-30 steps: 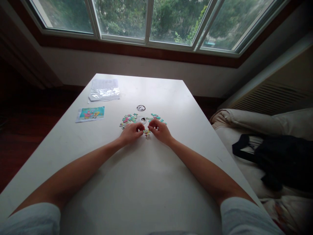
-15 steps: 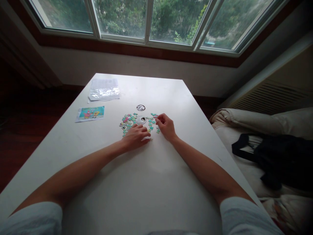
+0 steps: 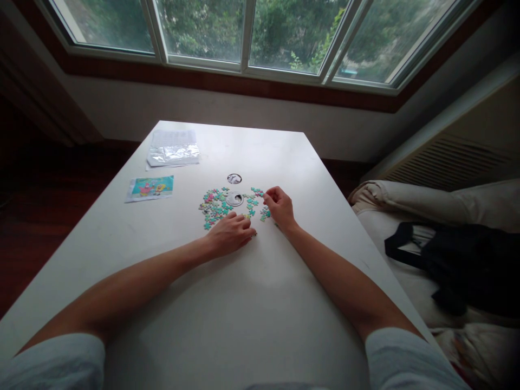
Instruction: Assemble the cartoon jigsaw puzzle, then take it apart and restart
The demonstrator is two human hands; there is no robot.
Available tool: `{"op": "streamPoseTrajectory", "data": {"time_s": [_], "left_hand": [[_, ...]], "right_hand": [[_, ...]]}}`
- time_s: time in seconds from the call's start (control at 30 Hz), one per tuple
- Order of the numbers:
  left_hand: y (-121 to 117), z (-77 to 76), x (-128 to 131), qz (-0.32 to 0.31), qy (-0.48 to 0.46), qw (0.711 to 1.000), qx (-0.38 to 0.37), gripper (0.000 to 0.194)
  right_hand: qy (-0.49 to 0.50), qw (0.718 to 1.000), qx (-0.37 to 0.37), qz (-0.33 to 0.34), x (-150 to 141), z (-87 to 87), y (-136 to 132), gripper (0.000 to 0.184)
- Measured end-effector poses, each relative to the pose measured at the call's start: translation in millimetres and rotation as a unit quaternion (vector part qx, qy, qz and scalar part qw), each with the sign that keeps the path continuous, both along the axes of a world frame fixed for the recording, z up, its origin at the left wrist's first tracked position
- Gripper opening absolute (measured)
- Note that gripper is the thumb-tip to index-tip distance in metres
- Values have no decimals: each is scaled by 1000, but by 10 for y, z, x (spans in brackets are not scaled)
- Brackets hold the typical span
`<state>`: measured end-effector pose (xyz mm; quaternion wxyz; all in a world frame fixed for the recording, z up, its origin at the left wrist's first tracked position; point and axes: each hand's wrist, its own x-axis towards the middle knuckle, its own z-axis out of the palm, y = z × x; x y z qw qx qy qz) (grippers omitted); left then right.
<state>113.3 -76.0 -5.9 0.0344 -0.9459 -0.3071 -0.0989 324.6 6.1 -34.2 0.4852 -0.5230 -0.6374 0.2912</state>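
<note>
Small jigsaw puzzle pieces (image 3: 211,203), mostly green with some pink and yellow, lie scattered on the white table (image 3: 244,303). My left hand (image 3: 232,234) rests at the near edge of the pile, its fingers curled down on a small jigsaw puzzle piece (image 3: 255,234) at the fingertips. On the right of the pile, my right hand (image 3: 280,207) has thumb and forefinger pinched together; whatever is between them is too small to make out. More pieces (image 3: 265,213) lie just left of and below its fingertips. A round silvery disc (image 3: 234,199) sits among the pieces.
Beyond the pile lies a second round, dark-rimmed item (image 3: 234,179). To the left are a picture card (image 3: 152,188) with cartoon figures and a clear plastic bag (image 3: 174,149) over paper. A cream sofa (image 3: 418,197) with dark clothing (image 3: 467,265) stands right of the table.
My left hand has drawn slightly nearer and to the right, uncovering more pieces. My right hand has shifted a little to the right, away from the pieces.
</note>
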Motion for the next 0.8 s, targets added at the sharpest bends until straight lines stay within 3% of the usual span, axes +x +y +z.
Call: {"op": "streamPoseTrajectory", "data": {"time_s": [0.27,0.47,0.6,0.8], "left_hand": [[6,-17,-3,-47,-4,999,-18,17],[85,0,-73,-23,-34,998,-41,26],[302,70,-331,54,-91,993,-61,27],[736,130,-1062,211,-144,965,-61,23]], "right_hand": [[18,1000,-11,-2,0,-1,13,22],[9,1000,-10,7,2,13,-4,23],[5,1000,-8,15,0,6,0,22],[8,999,-6,31,-9,-7,4,22]]}}
